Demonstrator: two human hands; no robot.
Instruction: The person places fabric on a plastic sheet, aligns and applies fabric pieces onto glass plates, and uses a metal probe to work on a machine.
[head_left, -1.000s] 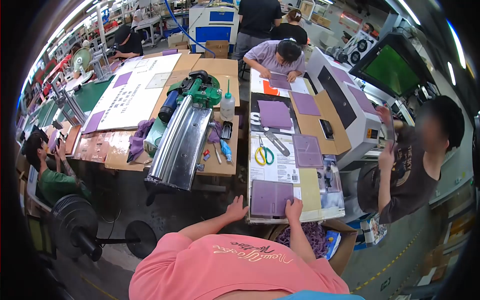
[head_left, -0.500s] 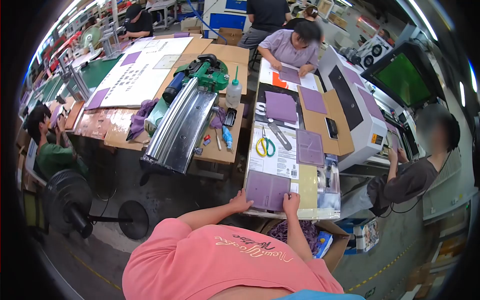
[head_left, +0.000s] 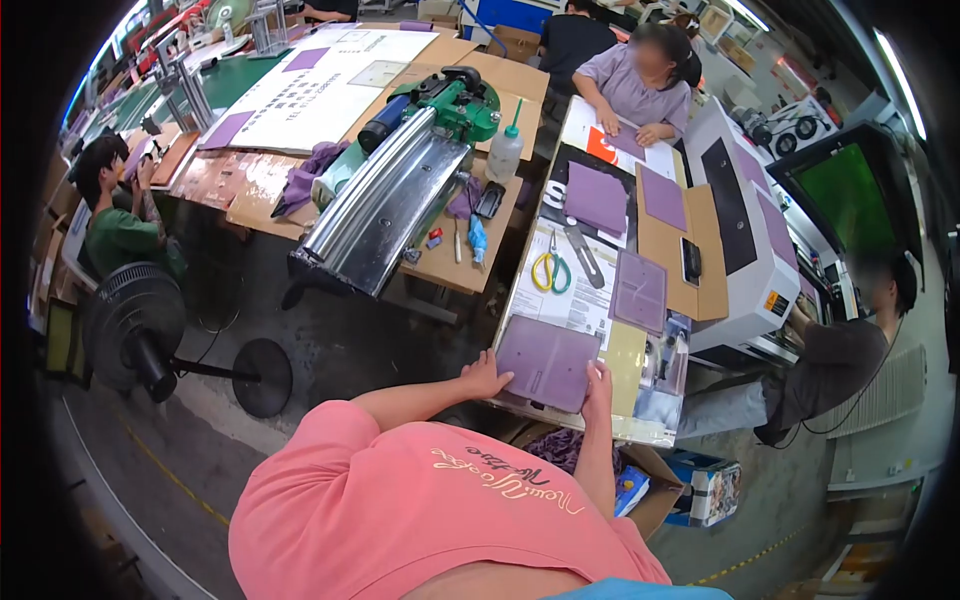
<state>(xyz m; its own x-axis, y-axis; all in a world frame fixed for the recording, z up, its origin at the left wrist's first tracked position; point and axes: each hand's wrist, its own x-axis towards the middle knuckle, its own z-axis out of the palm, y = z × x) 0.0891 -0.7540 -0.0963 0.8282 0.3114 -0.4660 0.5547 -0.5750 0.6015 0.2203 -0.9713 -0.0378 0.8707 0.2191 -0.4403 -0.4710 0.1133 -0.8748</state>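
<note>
A flat purple panel (head_left: pixel 548 362) with rounded corners, a narrow slot and small holes lies between my hands at the near end of the worktable (head_left: pixel 628 424). My left hand (head_left: pixel 487 376) grips its left edge, thumb near the lower corner. On the right edge, my right hand (head_left: pixel 597 388) is closed around the side; some of its fingers are hidden. Beyond the panel lie scissors (head_left: pixel 551 272) with yellow and green handles, a grey utility knife (head_left: pixel 583 255) and a second purple panel (head_left: pixel 639 291). Farther back is a stack of purple sheets (head_left: pixel 597 197).
Left of me stands a green machine (head_left: pixel 455 108) with a metal roller beside a squeeze bottle (head_left: pixel 504 155). A phone (head_left: pixel 691 261) rests on cardboard (head_left: pixel 655 240). Co-workers sit at the far end and right. Below the table is a box (head_left: pixel 660 490); a fan (head_left: pixel 135 320) stands left.
My view has turned left, so the table appears farther right. The panel now looks slightly turned and raised at the near side, with my right hand farther up its right edge.
</note>
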